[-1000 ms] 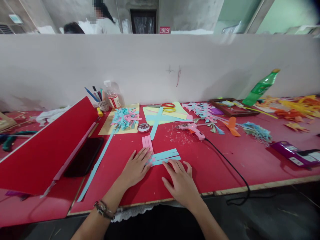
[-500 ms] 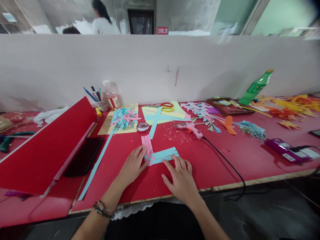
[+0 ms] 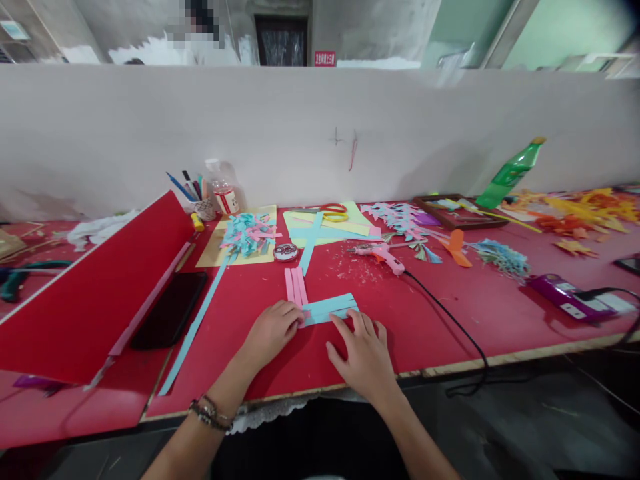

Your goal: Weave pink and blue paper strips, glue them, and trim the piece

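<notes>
A: Where do we see the paper?

B: We see flat, light-blue paper strips (image 3: pixel 327 309) side by side on the shiny red table (image 3: pixel 430 320), pointing to our right. Flat, pink paper strips (image 3: pixel 296 287) point away toward the wall. The two bunches meet in a corner, right by our left hand (image 3: pixel 273 328).

A: What is that hand doing?

B: We see its fingers bent in close together, with the tips on that corner. They hide part of it, so we can't tell if they pinch the paper or just press it. A dark beaded bracelet (image 3: pixel 211 415) is on that wrist.

A: And our right hand (image 3: pixel 361 350)?

B: It is half open, with its fingers spread and a little bent. The tips touch the near edge of the light-blue paper strips, and we see it gripping nothing.

A: What else is close by?

B: We see a small, round tin (image 3: pixel 285 252) past the pink paper strips. A pink glue gun (image 3: pixel 383 255) with a black cord lies farther right. Behind, scissors with red and yellow handles (image 3: pixel 334 215) rest on pale yellow paper (image 3: pixel 356 213).
</notes>
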Demonstrator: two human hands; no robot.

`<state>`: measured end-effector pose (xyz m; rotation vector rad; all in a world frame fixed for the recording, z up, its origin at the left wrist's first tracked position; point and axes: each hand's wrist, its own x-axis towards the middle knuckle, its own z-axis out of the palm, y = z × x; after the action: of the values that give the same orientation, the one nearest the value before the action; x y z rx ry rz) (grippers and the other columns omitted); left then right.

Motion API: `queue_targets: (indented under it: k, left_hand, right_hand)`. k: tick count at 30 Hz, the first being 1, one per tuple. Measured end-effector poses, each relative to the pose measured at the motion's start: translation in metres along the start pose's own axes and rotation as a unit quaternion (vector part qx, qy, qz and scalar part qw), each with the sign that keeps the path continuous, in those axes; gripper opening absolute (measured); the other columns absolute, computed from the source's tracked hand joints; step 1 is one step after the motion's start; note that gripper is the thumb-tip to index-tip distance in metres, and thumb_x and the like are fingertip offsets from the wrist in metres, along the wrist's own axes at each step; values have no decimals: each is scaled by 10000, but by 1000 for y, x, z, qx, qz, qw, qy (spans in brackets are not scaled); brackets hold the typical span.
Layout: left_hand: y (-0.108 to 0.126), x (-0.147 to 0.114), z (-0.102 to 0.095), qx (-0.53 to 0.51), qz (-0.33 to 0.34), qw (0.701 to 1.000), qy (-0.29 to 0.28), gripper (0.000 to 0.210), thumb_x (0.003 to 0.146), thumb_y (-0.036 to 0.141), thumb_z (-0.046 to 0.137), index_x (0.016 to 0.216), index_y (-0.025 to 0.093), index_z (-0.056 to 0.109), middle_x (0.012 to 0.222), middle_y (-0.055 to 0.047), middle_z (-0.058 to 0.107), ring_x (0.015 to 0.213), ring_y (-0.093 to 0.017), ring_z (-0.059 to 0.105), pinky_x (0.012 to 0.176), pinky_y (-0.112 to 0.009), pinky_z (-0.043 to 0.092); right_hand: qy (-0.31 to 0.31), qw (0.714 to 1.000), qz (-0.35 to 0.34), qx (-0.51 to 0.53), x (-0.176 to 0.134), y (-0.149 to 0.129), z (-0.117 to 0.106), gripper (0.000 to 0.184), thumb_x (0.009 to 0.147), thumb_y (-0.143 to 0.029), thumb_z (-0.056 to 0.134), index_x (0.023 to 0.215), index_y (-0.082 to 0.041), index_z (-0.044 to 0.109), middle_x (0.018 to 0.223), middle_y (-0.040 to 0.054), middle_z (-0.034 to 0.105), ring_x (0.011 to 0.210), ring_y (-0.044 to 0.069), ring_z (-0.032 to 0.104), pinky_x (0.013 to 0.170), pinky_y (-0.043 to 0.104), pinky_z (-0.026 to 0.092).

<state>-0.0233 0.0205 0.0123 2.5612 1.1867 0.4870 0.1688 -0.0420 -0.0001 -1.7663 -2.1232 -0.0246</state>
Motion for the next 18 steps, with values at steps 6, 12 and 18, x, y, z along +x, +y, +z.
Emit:
queue_targets:
  k: [6, 12, 18]
  left_hand:
    - [1, 0, -1, -7, -4, 1000, 3, 173, 788, 81, 422, 784, 192, 554, 873, -15, 572, 850, -148, 500, 760, -258, 409]
    - [0, 0, 0, -3, -4, 1000, 1, 169, 774, 71, 435, 780, 193, 552, 868, -12, 575, 849, -148, 499, 760, -253, 404]
    - [-1, 1, 1, 2, -2, 1000, 3, 175, 769, 59, 433, 775, 187, 551, 852, -11, 574, 834, -143, 497, 750, -247, 402]
  right_hand:
    - [-6, 1000, -9, 9, 1, -1, -1, 407, 790, -330, 414, 1177, -224, 479, 1139, 119, 492, 1043, 257, 416, 884, 466, 241]
    - [-9, 1000, -22, 13, -1, 0, 2, 400, 808, -290, 380, 1192, -211, 460, 1148, 113, 500, 1068, 240, 415, 925, 483, 167]
    - [-9, 999, -38, 29, -2, 1, 3, 388, 808, -259, 380, 1179, -190, 472, 1156, 114, 507, 1085, 220, 421, 966, 478, 102]
